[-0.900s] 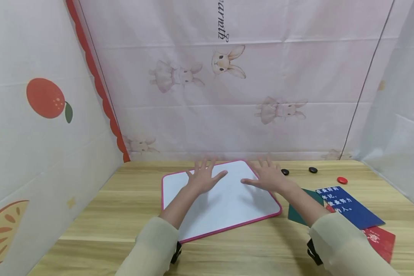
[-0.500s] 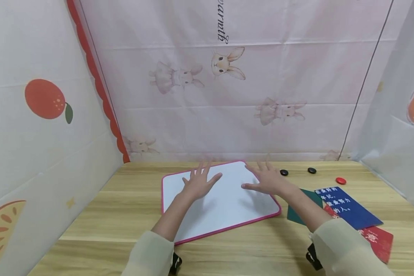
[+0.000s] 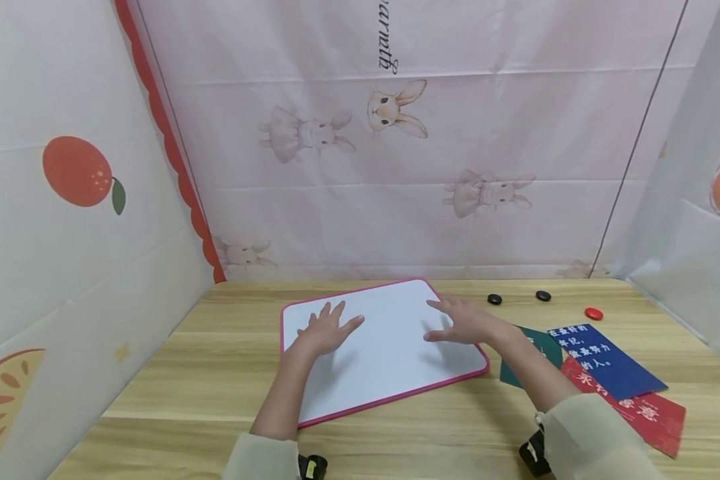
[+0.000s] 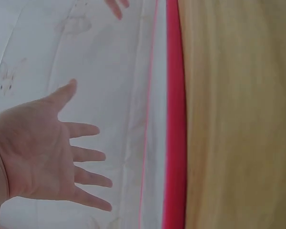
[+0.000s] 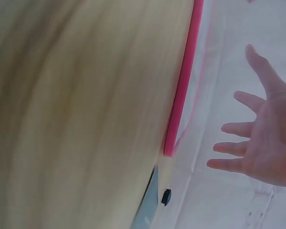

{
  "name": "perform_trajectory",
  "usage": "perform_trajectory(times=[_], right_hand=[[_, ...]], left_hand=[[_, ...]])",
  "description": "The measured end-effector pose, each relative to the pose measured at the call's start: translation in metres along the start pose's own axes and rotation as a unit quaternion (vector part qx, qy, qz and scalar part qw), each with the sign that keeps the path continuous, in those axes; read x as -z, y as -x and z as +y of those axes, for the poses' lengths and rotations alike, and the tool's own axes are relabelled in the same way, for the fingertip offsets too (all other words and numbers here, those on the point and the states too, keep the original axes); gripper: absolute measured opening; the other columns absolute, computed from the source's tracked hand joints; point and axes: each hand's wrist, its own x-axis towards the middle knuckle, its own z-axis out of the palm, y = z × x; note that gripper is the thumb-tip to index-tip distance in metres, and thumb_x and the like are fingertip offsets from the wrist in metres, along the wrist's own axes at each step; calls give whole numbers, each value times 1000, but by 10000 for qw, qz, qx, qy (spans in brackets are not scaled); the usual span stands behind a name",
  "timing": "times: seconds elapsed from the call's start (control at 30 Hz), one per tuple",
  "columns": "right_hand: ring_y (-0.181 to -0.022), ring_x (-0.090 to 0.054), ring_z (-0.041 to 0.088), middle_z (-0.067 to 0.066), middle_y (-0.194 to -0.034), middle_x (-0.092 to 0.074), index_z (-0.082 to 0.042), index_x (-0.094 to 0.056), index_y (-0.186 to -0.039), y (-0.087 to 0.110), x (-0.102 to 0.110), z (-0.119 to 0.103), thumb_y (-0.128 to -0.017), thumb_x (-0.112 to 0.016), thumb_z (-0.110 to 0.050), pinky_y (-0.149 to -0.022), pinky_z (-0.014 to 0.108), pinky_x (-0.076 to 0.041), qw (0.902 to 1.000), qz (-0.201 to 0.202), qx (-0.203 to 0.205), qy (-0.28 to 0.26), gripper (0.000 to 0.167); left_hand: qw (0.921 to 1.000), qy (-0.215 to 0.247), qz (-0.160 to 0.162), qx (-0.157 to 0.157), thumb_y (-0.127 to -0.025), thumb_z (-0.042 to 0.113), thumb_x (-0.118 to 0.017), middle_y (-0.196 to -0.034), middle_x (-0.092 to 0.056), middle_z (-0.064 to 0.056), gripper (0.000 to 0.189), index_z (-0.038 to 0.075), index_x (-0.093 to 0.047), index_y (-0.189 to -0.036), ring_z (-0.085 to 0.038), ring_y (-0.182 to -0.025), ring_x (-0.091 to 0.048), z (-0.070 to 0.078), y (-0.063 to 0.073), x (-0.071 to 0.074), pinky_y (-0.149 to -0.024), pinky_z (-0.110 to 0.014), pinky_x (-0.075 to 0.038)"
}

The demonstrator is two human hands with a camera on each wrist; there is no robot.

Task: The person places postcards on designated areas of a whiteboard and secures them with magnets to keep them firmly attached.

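Observation:
A whiteboard [image 3: 390, 347] with a pink frame lies flat and slightly turned on the wooden table. My left hand [image 3: 324, 333] hovers over its left part, fingers spread, palm down, holding nothing. Above the board's right edge is my right hand [image 3: 468, 321], also spread and without anything in it. In the left wrist view the left palm [image 4: 35, 150] is bare and stands apart from the pink frame [image 4: 175, 119]. The right wrist view shows the right palm [image 5: 271, 138] bare too, with a gap between it and the board's frame [image 5: 185, 76].
Right of the board, a green card [image 3: 540, 350], a blue card [image 3: 615, 363] with white writing and a red card [image 3: 660, 420] overlap. Behind them lie two black round pieces [image 3: 495, 299] and a red one [image 3: 594, 313]. Printed cloth walls [image 3: 348, 220] enclose the table [image 3: 216, 373].
My left hand has moved left and nearer to me over the board. The right hand has come slightly nearer, uncovering more of the cards. The whiteboard has stayed in place.

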Motion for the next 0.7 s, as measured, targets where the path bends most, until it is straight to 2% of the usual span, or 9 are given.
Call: perform_trajectory(times=[0.2,0.4,0.53,0.7], right_hand=[[-131,-21,43,23,-145,-24,-8,-35,-142,2,-3,2,-78,-68,-48,-97,61,-24,9986,-208,-143,-468,82],[-128,-26,44,25,-142,-29,-6,-39,-139,6,-1,3,-78,-70,-42,-95,61,-28,9950,-614,-316,-726,77],[-126,-29,43,24,-139,-34,-7,-41,-138,10,0,5,-78,-71,-38,-94,61,-29,9927,-789,-304,-857,73],[-125,-30,43,22,-139,-35,-8,-43,-137,15,-4,9,-77,-73,-36,-94,62,-29,9906,-875,-295,-1009,73]], left_hand=[[9995,-150,-271,-57,-93,43,-48,-144,-22,-27,68,0,-30,-142,-54,-126,-17,-18,5,10,-99,-63,-16],[9979,-171,-631,-1,-87,34,-62,-141,-28,-28,71,-3,-33,-139,-42,-130,-23,-38,9,18,-101,-56,-22],[9957,-115,-909,169,-82,30,-69,-142,-28,-25,75,-1,-33,-140,-38,-132,-21,-50,11,20,-103,-52,-21],[9913,-371,-1220,315,-76,32,-75,-145,-26,-20,82,5,-34,-142,-35,-134,-19,-56,16,21,-104,-53,-18]])
